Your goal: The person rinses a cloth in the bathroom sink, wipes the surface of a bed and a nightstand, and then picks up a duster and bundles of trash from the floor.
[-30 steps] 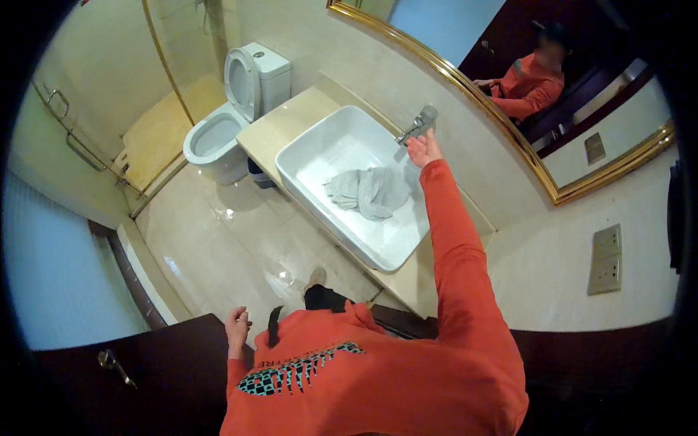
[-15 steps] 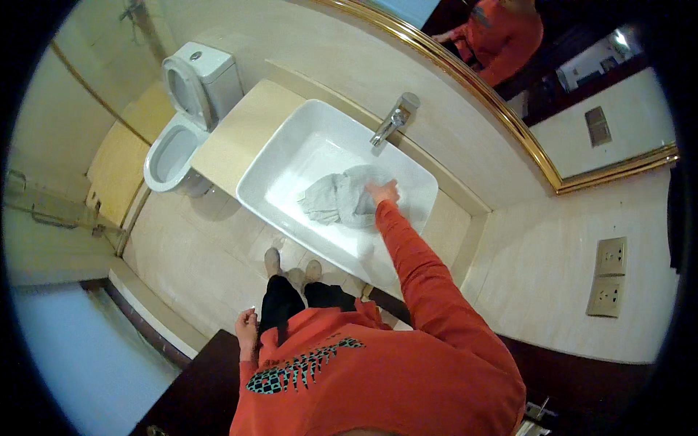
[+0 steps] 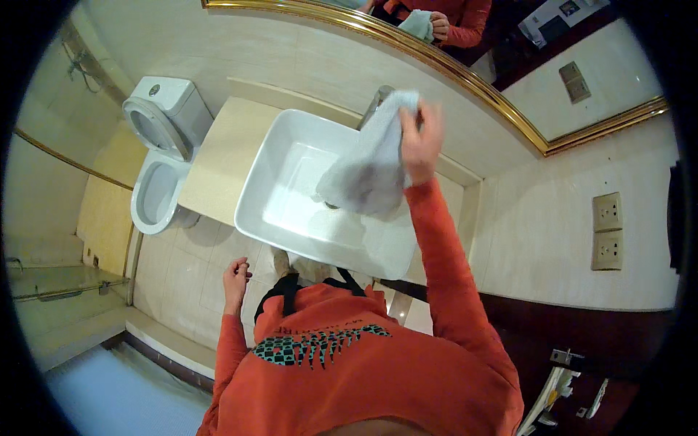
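My right hand (image 3: 424, 145) grips a pale grey towel (image 3: 371, 160) by its upper edge. The cloth hangs over the right part of the white sink (image 3: 280, 174), lifted off the basin floor, with a darker patch low on it. Behind it the chrome faucet (image 3: 378, 102) is mostly hidden. The drain (image 3: 331, 206) shows beside the towel's lower edge. My left hand (image 3: 236, 280) hangs to the left of my body, away from the sink; its fingers are loosely bent and apart, and I see nothing in them.
Left of the sink runs a beige counter (image 3: 222, 160), with a white toilet (image 3: 161, 182), lid raised, beyond it. A gold-framed mirror (image 3: 502, 94) hangs above the faucet. Wall sockets (image 3: 607, 231) are at the right. A dark door (image 3: 582, 320) stands behind my right arm.
My right hand has picked the towel up from the sink floor and raised it toward the faucet. My left hand has moved slightly up and left. The head view has shifted.
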The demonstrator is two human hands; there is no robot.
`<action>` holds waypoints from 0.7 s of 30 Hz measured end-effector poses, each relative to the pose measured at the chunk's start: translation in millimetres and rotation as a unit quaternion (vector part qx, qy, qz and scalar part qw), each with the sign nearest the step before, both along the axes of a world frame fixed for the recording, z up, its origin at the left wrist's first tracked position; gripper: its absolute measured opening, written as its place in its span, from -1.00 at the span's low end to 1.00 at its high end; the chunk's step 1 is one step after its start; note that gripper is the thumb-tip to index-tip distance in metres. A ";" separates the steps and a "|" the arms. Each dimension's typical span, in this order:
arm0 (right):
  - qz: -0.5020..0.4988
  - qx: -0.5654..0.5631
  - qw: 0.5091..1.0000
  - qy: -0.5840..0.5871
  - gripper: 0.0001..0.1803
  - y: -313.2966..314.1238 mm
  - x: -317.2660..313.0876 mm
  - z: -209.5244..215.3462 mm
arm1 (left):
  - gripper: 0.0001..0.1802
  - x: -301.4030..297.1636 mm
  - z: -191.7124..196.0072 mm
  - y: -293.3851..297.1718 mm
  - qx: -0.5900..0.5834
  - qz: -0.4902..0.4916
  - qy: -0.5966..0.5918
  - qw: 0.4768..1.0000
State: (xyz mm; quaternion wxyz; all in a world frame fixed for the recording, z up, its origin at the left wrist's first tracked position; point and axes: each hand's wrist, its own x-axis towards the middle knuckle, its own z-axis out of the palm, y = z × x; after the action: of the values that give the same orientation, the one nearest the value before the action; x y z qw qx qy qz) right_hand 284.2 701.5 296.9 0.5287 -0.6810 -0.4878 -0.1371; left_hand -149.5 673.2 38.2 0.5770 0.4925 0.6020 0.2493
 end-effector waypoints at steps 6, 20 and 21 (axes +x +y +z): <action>-0.083 -0.211 0.967 -0.115 -0.56 93.5 74.6 -80.5 | -0.75 5.6 -18.6 6.1 -0.033 -0.036 -0.012 0.999; 0.011 -0.141 0.980 -0.137 -0.47 2.1 -15.5 -99.6 | -0.76 13.9 -15.1 34.8 -0.003 -0.113 0.003 0.994; 0.042 -0.156 0.981 -0.110 -0.49 -9.3 -21.9 -109.6 | -0.76 16.7 -11.3 36.6 -0.004 -0.122 0.005 0.992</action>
State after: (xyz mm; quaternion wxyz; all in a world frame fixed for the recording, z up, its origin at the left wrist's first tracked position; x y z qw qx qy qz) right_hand 262.3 692.2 187.3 0.3639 -0.7148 -0.5867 -0.1112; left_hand -132.7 709.8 26.9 0.6024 0.5613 0.5409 0.1720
